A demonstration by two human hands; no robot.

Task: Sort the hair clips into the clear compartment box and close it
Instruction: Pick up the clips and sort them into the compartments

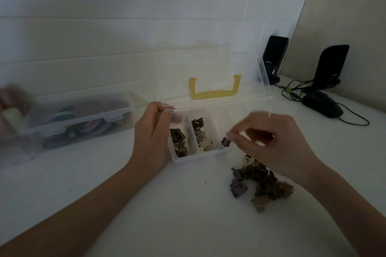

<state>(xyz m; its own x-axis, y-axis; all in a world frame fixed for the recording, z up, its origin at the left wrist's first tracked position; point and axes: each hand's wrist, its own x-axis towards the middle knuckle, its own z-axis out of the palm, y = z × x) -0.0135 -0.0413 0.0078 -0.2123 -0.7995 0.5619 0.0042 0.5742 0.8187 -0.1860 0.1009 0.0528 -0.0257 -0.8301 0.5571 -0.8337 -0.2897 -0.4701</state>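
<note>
Dim light over the white counter [167,215], and the clear compartment box [196,155] sits in the middle with its lid [208,73] thrown back and standing upright, yellow handle [215,89] showing through it. The left hand [152,131] is against the box's left wall, fingers curled, thumb and forefinger pinching the top rim at the far left corner. The left compartment [178,142] holds a clutch of dark brown and cream clips, the middle compartment [201,133] holds more of the same, dark ones toward the back and pale ones toward the front. The right hand [271,142] hangs over the box's right part, fingers bent, and its fingertips [231,136] pinch one small dark hair clip [225,141] right at the front edge of the third compartment; whether that clip touches the box floor, I cannot tell. Just in front of the box on the right, partly under the right wrist, lies the loose pile of hair clips [261,177] on the counter, browns and greys with a cream one near the top. Off to the left, a second clear container [83,119] is latched shut with round coloured things inside. At the back right stand two black speakers [273,58], cables trailing to a black mouse [323,106]
</note>
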